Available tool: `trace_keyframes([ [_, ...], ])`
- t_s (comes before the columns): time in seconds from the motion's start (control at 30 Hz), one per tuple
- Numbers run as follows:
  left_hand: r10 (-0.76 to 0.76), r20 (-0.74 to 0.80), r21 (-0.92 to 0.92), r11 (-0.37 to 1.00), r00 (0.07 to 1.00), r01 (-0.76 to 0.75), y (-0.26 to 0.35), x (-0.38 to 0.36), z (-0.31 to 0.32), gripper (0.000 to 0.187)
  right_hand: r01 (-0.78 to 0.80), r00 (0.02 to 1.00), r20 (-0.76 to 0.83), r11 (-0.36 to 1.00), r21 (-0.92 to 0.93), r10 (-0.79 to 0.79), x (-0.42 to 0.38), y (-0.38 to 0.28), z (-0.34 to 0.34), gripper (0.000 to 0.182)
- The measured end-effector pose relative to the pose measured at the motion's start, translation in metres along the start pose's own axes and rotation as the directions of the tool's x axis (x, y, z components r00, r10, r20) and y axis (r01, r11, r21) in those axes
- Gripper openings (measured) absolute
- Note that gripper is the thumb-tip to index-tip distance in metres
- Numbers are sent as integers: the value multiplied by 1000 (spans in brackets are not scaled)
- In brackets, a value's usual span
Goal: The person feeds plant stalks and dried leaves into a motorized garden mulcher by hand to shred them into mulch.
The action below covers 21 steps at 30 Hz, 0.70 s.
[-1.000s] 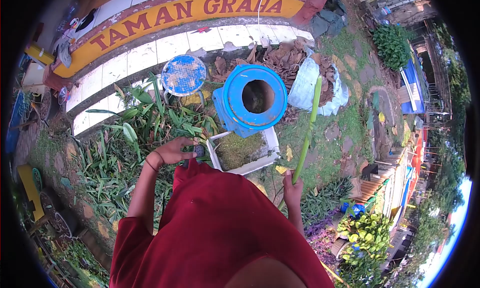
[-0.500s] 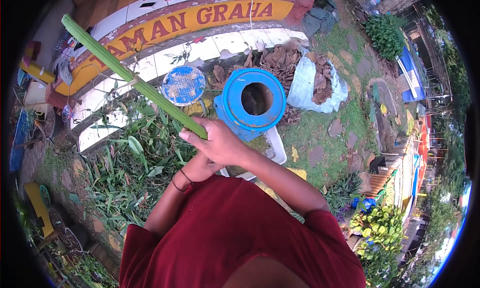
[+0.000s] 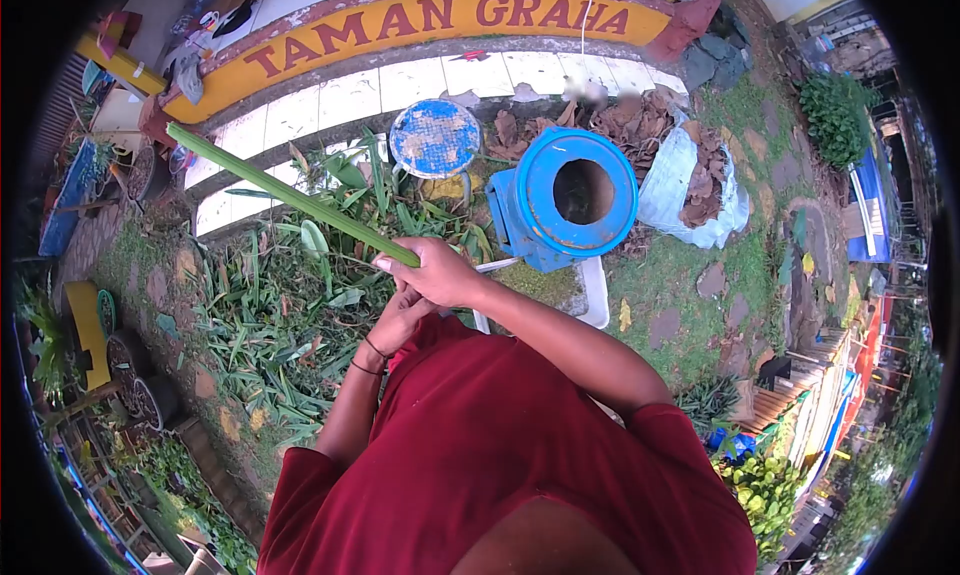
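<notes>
Right hand (image 3: 440, 273) clenched on long green stalk (image 3: 290, 196) slanting up-left; left hand (image 3: 400, 315) beneath, grip hidden.

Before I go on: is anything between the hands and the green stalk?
No. The right hand already grips the stalk at its near end, and the left hand sits just beneath it; nothing lies between.

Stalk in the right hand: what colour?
Green, a long plain stalk gripped by the right hand; the head view shows it.
</notes>
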<state>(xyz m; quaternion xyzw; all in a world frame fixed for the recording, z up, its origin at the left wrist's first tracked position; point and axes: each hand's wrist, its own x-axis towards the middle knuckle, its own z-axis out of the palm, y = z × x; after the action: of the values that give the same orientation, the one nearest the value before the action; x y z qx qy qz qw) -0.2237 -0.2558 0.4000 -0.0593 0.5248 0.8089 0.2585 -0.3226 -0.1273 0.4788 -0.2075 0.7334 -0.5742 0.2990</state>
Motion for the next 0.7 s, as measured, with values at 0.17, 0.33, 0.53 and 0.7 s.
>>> trace_keyframes([
  [0.17, 49, 58, -317, 948, 997, -28, 4, -9, 2, 48, -36, 999, 18, 996, -77, 37, 2, 10, 2, 29],
  [0.33, 56, -110, 55, 997, 992, -50, -9, -1, -4, 39, 15, 999, -34, 983, -185, -22, 3, 37, 4, 25],
  [0.53, 160, -184, 106, 984, 970, -142, -24, 3, -2, 28, -30, 1000, -8, 996, -90, 30, -15, 36, 0, 28],
  [0.7, 103, -296, 237, 971, 950, -32, -23, -9, -18, 21, 143, 970, -148, 943, -302, -195, -17, 45, -10, 29],
])
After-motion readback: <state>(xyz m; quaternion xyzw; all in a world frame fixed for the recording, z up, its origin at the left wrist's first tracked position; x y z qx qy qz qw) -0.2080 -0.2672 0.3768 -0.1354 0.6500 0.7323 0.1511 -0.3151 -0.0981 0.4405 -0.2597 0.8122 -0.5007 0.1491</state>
